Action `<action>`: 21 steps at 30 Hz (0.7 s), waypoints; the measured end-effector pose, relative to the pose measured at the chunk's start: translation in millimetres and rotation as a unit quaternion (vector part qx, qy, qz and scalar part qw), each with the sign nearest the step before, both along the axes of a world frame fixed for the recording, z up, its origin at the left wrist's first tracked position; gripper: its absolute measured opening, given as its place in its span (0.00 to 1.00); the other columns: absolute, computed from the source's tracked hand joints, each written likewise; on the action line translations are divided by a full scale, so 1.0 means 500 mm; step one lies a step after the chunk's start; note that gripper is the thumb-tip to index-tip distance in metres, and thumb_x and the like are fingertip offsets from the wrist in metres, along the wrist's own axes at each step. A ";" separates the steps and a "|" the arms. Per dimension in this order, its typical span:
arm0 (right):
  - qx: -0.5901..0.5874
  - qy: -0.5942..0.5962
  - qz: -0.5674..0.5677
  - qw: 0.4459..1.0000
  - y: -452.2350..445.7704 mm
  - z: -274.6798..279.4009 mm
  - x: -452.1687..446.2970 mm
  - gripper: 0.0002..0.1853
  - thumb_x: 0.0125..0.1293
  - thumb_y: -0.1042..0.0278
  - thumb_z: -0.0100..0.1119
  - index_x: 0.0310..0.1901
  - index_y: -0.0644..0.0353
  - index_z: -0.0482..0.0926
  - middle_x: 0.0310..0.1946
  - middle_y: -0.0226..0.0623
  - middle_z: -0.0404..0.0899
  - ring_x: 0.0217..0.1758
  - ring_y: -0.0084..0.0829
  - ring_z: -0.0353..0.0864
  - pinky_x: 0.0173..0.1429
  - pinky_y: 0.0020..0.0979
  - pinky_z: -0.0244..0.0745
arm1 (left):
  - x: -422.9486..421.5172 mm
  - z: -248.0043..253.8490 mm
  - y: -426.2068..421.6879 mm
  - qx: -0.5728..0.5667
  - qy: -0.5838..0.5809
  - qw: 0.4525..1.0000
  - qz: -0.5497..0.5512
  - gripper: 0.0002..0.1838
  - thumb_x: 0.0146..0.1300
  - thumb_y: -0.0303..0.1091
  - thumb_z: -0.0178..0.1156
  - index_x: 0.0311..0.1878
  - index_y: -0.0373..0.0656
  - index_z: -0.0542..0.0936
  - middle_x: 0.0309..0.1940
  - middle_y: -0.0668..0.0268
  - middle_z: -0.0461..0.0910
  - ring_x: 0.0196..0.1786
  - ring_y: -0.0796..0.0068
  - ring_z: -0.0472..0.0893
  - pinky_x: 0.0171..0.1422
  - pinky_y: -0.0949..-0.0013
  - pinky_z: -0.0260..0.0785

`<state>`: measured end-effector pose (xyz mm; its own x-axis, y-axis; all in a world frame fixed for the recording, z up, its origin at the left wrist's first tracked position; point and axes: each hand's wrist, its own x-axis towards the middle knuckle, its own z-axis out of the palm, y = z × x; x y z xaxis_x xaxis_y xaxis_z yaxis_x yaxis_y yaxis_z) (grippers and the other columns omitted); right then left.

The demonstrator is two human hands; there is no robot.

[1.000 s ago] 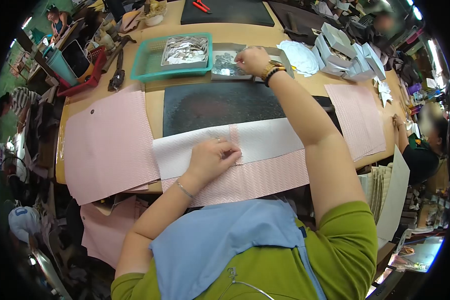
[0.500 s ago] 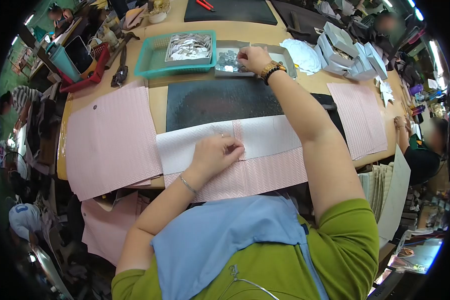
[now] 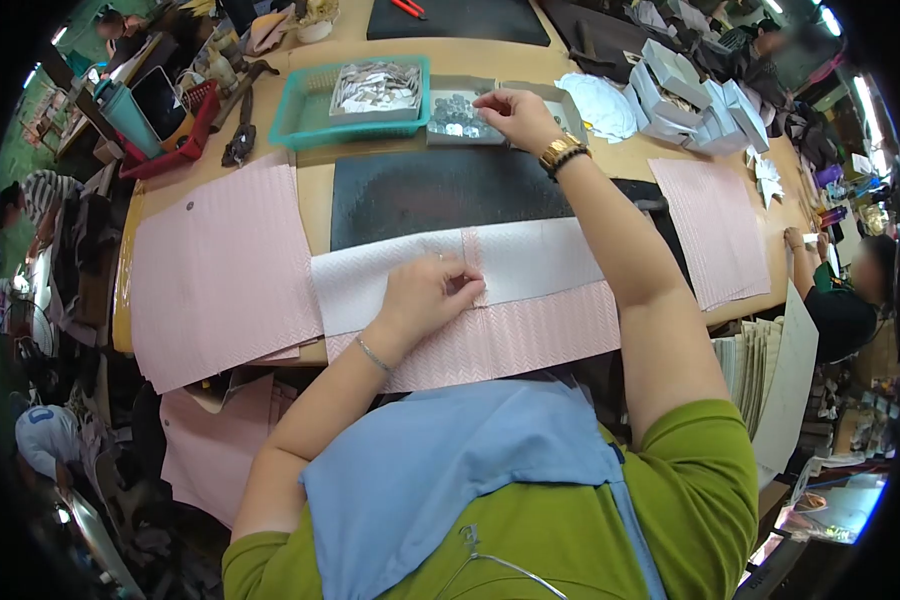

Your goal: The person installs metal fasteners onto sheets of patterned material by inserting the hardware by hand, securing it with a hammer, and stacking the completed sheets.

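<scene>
A folded panel [image 3: 550,325], pink herringbone with a white backing, lies across the front of the table. My left hand [image 3: 425,297] rests on it, finger and thumb pinched together by the narrow pink strip [image 3: 471,240] down its middle. What they grip, if anything, is hidden. My right hand [image 3: 520,118] is raised over the right part of a shallow grey box [image 3: 465,140] holding many small silvery metal discs [image 3: 454,112]. Its thumb and forefinger are closed together; anything between them is too small to make out.
A black mat [image 3: 420,195] lies behind the panel. Pink sheets are stacked at left [image 3: 220,280] and right [image 3: 715,235]. A teal basket [image 3: 295,110] holds a box of small pale pieces [image 3: 378,88]. Hammers, a red basket [image 3: 195,125] and white boxes [image 3: 670,90] stand farther out.
My right hand has lifted slightly from the discs and shifted a little to the right. My left hand stays on the panel, almost unmoved. The whole view has shifted slightly.
</scene>
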<state>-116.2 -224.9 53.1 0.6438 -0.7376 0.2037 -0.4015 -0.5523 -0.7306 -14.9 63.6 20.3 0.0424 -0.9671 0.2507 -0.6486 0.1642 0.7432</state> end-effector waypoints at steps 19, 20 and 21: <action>0.053 -0.024 0.022 0.998 0.424 -0.045 -0.160 0.08 0.63 0.71 0.68 0.41 0.65 0.86 0.28 0.37 0.86 0.27 0.18 0.80 0.34 0.23 0.76 | 0.005 0.002 0.002 0.037 0.043 0.998 -0.003 0.22 0.52 0.40 0.76 0.50 0.46 0.82 0.30 0.69 0.83 0.34 0.74 0.84 0.40 0.70 0.76; 0.051 -0.018 0.013 0.998 0.425 -0.041 -0.165 0.08 0.63 0.70 0.68 0.41 0.64 0.86 0.29 0.38 0.86 0.28 0.22 0.82 0.34 0.25 0.76 | 0.005 -0.002 0.003 0.037 0.048 0.998 -0.004 0.21 0.53 0.40 0.75 0.48 0.45 0.83 0.30 0.68 0.83 0.34 0.74 0.85 0.40 0.70 0.76; 0.050 -0.012 0.005 0.999 0.424 -0.032 -0.172 0.08 0.63 0.70 0.67 0.41 0.63 0.86 0.30 0.39 0.86 0.29 0.25 0.83 0.34 0.27 0.77 | 0.005 -0.005 0.003 0.037 0.053 0.998 -0.005 0.19 0.54 0.40 0.75 0.47 0.45 0.83 0.31 0.68 0.84 0.34 0.74 0.85 0.40 0.70 0.76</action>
<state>-202.1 -12.6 36.9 0.6470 -0.7485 0.1454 -0.3780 -0.4805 -0.7914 -12.4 65.1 17.9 0.0544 -0.9833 0.1736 -0.5649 0.1131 0.8174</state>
